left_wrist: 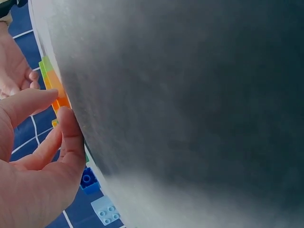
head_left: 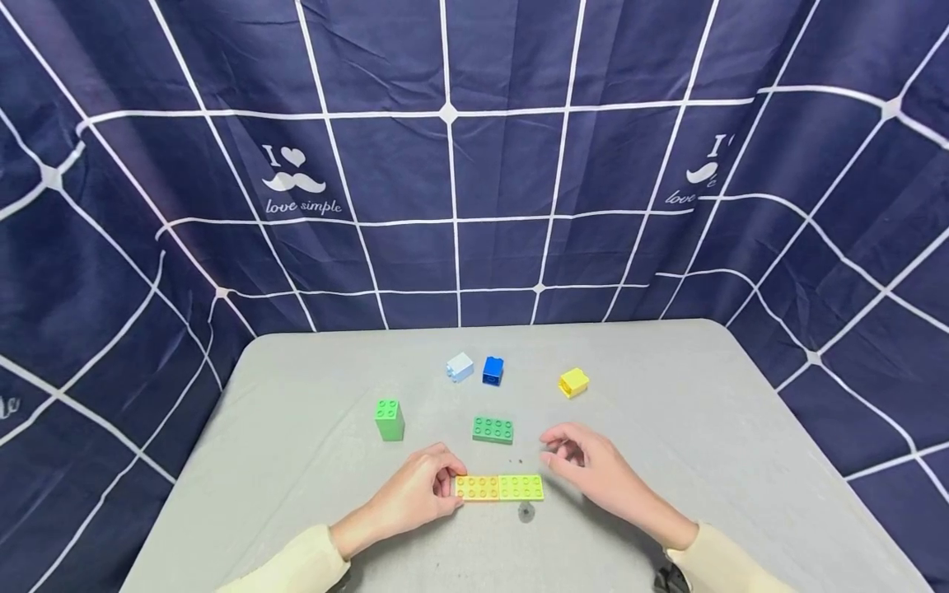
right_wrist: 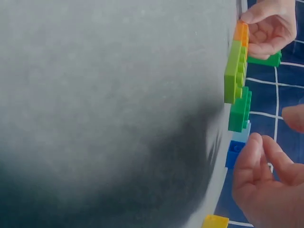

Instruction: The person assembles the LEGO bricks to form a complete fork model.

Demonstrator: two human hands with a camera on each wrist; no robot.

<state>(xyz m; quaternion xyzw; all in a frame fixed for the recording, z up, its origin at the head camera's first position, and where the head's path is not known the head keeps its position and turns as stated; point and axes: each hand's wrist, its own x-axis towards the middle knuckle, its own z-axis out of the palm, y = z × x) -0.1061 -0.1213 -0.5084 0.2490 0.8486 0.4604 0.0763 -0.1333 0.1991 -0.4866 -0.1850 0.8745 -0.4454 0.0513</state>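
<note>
My left hand pinches the left end of an orange building brick between thumb and fingers. End to end with it lies a lime green brick of like size, studs up; whether the two are joined I cannot tell. Just right of the lime brick is my right hand, its fingers loosely bent, thumb apart from them, holding nothing. In the right wrist view the lime brick shows its long side, and the orange brick runs to the left hand's thumb.
Behind the pair lies a darker green brick. A tall green block stands at left. Farther back are a light blue brick, a blue brick and a yellow brick. A dark blue curtain surrounds the grey table.
</note>
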